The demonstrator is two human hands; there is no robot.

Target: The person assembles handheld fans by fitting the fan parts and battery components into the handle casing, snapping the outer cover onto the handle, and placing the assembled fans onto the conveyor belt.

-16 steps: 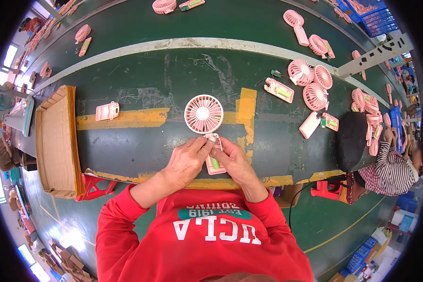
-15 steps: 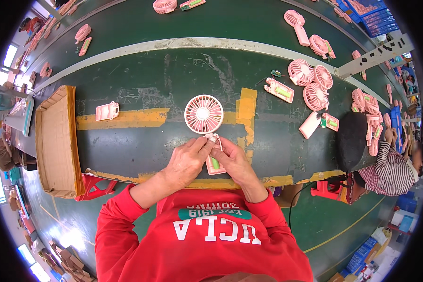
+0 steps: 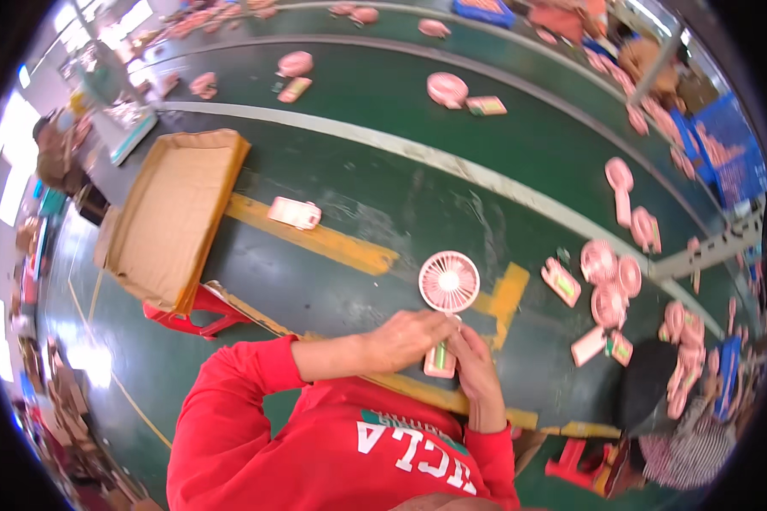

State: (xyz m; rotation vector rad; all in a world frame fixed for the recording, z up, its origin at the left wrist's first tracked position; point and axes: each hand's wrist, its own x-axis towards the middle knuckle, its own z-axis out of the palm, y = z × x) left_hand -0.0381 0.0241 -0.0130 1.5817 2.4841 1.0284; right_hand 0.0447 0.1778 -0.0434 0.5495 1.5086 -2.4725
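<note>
A pink handheld fan (image 3: 449,281) lies on the green table in front of me, its round grille pointing away from me. Its handle is without a cover and shows a green battery cell inside. My left hand (image 3: 407,339) pinches the neck of the fan, just under the grille. Against the right side of that handle, my right hand (image 3: 477,364) has its thumb and fingers closed. My fingertips meet over the top of the handle and hide what lies there. A loose pink handle cover (image 3: 295,213) rests farther left on yellow tape.
An empty cardboard tray (image 3: 166,217) stands at the left. On the right lie several pink fans (image 3: 609,304), an open handle with a battery (image 3: 561,282) and a black round cushion (image 3: 648,387). A pale rail (image 3: 383,149) crosses behind; a metal bracket (image 3: 707,247) juts at right.
The whole view has turned and shifted, so the table now slants down to the right. Both hands stay on the fan, with the left laid more across its neck.
</note>
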